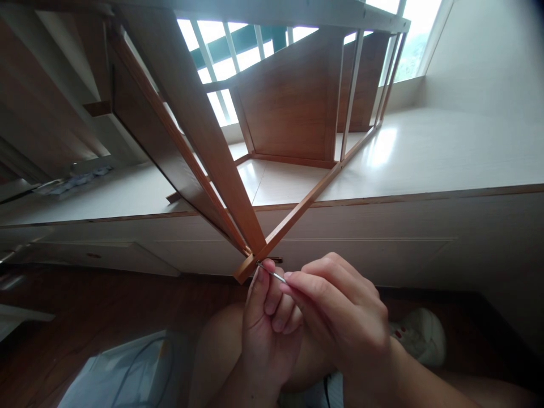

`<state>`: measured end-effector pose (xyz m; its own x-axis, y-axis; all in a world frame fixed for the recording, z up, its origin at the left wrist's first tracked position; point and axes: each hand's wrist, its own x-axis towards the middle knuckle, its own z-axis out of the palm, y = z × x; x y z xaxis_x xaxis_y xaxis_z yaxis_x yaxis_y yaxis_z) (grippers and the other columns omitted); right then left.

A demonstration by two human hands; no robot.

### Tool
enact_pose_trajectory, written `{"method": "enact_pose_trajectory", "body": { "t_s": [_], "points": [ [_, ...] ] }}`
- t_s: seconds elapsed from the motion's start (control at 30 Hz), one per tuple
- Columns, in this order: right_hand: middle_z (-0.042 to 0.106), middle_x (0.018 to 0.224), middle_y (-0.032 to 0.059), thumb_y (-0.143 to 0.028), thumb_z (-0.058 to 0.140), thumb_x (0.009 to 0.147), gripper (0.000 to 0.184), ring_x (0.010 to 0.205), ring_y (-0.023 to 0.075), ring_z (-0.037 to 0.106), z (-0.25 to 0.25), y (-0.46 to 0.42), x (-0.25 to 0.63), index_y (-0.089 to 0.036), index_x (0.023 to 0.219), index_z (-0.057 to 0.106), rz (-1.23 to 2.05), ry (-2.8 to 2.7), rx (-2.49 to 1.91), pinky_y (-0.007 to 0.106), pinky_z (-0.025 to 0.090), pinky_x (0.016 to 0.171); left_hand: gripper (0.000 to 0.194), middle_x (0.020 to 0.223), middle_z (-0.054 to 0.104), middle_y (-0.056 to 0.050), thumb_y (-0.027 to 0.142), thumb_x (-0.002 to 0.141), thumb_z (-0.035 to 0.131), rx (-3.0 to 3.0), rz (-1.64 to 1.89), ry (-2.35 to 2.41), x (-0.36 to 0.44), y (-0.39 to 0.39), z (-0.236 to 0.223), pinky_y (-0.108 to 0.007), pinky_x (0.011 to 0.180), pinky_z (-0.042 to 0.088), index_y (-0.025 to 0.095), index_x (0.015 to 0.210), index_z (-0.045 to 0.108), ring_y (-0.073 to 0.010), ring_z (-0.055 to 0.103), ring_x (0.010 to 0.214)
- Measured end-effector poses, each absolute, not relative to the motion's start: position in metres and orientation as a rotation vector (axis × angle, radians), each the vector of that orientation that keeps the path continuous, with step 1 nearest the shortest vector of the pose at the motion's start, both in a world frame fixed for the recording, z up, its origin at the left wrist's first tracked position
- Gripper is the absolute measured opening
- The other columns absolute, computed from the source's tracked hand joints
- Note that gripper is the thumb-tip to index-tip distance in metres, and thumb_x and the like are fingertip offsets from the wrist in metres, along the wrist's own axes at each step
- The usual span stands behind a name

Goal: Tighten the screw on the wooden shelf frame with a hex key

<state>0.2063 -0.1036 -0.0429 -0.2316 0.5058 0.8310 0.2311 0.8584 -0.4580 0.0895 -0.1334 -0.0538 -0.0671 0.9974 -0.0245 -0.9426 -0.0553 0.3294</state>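
My right hand (340,300) is closed, with a slim metal rod (277,276), much like a hex key, pinched between thumb and forefinger. The far end of that rod meets the lower corner of a brown wooden frame (304,203). Right at that corner, my left hand (272,317) is curled, thumb and forefinger closed around the rod's tip; any screw there is hidden. A small dark piece (274,260) sticks out beside the corner, just above my left fingers. A broad wooden board (212,130) and a narrower panel join the frame close to that corner.
The wooden frame rests over a white ledge (459,153) before a bright window. Brown panels (293,102) stand within it. Low on the left is a pale box (123,368) with a cable. A white shoe (420,337) is on the dark floor at right.
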Motion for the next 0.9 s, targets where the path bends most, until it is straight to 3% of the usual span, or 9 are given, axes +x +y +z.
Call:
{"method": "enact_pose_trajectory", "body": {
  "t_s": [0.53, 0.9],
  "points": [
    [0.065, 0.082, 0.0047, -0.005, 0.067, 0.086, 0.015, 0.073, 0.014, 0.052, -0.033, -0.104, 0.208, -0.016, 0.095, 0.071, 0.238, -1.862, -0.493, 0.027, 0.045, 0.062, 0.012, 0.057, 0.026, 0.01, 0.026, 0.093, 0.063, 0.259, 1.598, 0.262, 0.09, -0.134, -0.057, -0.009, 0.037, 0.03, 0.016, 0.094, 0.07, -0.002, 0.022, 0.039],
    [0.067, 0.085, 0.0049, -0.016, 0.059, 0.094, 0.017, 0.076, 0.0162, 0.056, -0.033, -0.104, 0.213, -0.021, 0.105, 0.071, 0.23, -1.954, -0.547, 0.029, 0.049, 0.064, 0.01, 0.055, 0.025, 0.01, 0.025, 0.092, 0.064, 0.24, 1.582, 0.244, 0.09, -0.134, -0.054, -0.009, 0.037, 0.032, 0.017, 0.09, 0.069, -0.0026, 0.019, 0.037]
  ]
}}
